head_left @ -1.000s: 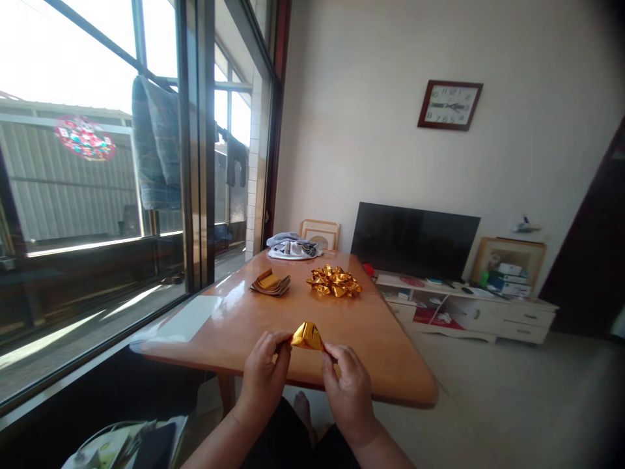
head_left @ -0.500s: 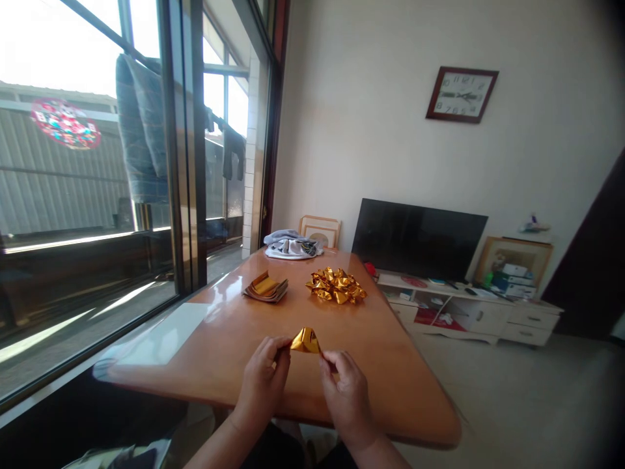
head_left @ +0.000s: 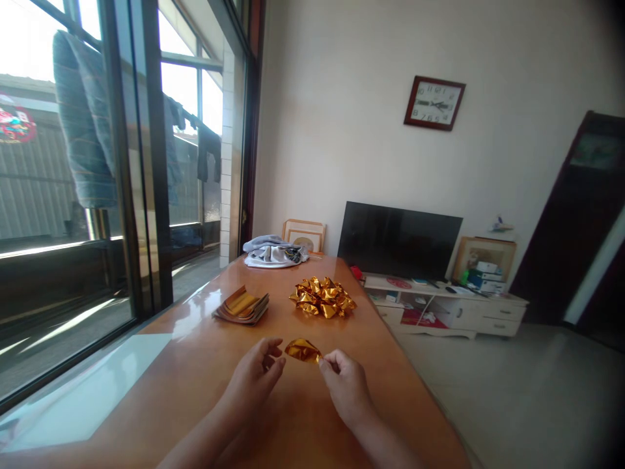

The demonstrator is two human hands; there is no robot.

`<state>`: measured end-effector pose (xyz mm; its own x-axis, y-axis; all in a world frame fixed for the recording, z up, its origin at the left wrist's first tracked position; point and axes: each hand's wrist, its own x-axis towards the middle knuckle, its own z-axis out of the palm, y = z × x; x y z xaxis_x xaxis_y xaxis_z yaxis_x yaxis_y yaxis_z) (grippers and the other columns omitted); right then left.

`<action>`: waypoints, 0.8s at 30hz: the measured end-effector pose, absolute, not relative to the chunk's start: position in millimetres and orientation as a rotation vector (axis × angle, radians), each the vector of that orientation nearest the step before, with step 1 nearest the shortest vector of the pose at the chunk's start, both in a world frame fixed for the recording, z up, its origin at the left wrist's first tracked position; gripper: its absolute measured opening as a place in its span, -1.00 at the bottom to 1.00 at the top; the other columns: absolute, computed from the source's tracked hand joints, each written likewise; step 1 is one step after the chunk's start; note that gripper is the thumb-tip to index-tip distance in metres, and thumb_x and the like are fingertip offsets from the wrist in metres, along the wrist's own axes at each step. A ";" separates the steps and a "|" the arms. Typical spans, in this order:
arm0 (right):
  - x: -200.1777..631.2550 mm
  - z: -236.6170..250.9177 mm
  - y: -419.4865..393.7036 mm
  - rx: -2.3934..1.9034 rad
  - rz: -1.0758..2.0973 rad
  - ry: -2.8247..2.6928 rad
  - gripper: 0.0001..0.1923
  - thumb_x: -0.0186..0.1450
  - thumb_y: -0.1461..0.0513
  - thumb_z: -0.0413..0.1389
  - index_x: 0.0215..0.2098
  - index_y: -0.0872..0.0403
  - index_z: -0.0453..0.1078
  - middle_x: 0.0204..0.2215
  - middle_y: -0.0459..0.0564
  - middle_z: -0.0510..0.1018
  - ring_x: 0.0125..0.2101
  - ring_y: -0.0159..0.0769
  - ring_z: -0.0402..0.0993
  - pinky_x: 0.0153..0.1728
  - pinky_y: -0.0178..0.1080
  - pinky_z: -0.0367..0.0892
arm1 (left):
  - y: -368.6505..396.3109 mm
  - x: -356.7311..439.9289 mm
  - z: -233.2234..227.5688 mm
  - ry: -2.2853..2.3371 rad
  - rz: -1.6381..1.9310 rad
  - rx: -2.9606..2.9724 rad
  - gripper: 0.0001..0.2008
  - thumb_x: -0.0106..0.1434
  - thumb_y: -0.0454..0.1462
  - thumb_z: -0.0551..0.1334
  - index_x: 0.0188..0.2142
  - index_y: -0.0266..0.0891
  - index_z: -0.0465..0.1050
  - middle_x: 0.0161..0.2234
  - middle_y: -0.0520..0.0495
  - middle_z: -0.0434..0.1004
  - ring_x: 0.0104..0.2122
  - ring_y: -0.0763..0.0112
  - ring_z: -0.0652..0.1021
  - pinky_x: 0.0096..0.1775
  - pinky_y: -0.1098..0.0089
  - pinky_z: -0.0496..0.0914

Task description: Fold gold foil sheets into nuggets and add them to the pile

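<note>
In the head view, the folded gold foil piece (head_left: 303,350) hung just above the bench (head_left: 205,365), nearer the person than the gold foil pile (head_left: 322,298). It looked light, thin and easily crumpled, best pinched at its end corners. The right hand (head_left: 344,387) pinched its right tip; the left hand (head_left: 256,374), fingers loosely curled, touched its left end.

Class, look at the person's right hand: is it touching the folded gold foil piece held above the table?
Touching. The head view shows the right hand pinching the right tip of the gold foil piece between its fingertips.
</note>
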<state>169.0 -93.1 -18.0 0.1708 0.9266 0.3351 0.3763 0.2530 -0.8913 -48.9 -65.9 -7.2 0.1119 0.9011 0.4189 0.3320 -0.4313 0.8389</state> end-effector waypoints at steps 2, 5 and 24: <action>174.4 -14.5 -81.5 -1.310 0.743 -1.316 -0.74 0.28 0.09 0.14 -0.48 0.06 0.38 -0.63 -0.16 0.42 -0.59 -0.37 0.29 -0.55 -0.35 0.15 | -50.8 -52.2 2.6 1.186 1.332 1.796 -0.61 0.24 -0.09 0.25 0.00 -0.25 0.47 -0.24 -0.13 0.61 -0.35 0.31 0.59 -0.29 0.33 0.48; 180.3 -9.0 -65.9 -1.286 0.933 -1.155 -0.76 0.24 0.08 0.17 -0.45 0.08 0.39 -0.61 -0.15 0.47 -0.62 -0.42 0.29 -0.57 -0.38 0.16 | -24.2 -58.2 15.7 1.228 1.422 1.680 -0.60 0.20 -0.06 0.27 -0.07 -0.26 0.50 -0.29 -0.10 0.60 -0.34 0.30 0.58 -0.31 0.34 0.46; 201.4 -7.2 -4.5 -1.165 1.671 -0.551 -0.86 0.22 0.20 0.09 -0.46 0.09 0.30 -0.64 -0.20 0.32 -0.72 -0.53 0.14 -0.67 -0.44 0.03 | 60.3 -84.6 -15.6 1.608 1.525 1.654 -0.68 0.22 -0.04 0.20 -0.17 -0.16 0.54 -0.38 -0.02 0.60 -0.35 0.21 0.57 -0.31 0.33 0.38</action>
